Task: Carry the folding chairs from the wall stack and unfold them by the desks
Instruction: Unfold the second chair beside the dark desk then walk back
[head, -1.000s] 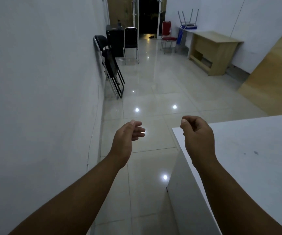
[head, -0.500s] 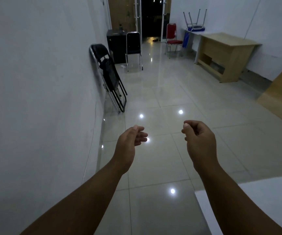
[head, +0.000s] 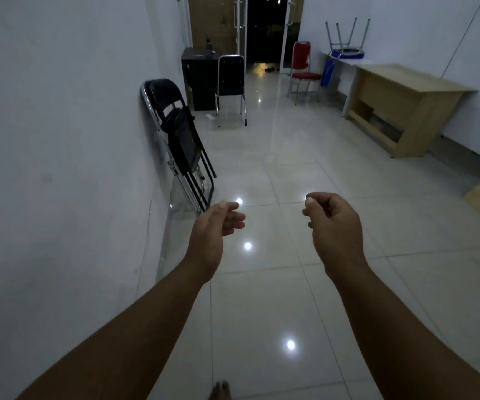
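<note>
- Since the earlier frames, the stack of folding chairs (head: 179, 140) against the left wall had come nearer and the near white desk had left view.
- Both the left hand (head: 214, 229) and right hand (head: 332, 226) hung half-curled, empty.
- No containers showed contents; the wooden desk (head: 406, 108) stood far right.

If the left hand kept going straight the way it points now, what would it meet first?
Probably the folded chairs leaning on the wall; nothing lies between them and the left hand, though depth is uncertain.
</note>
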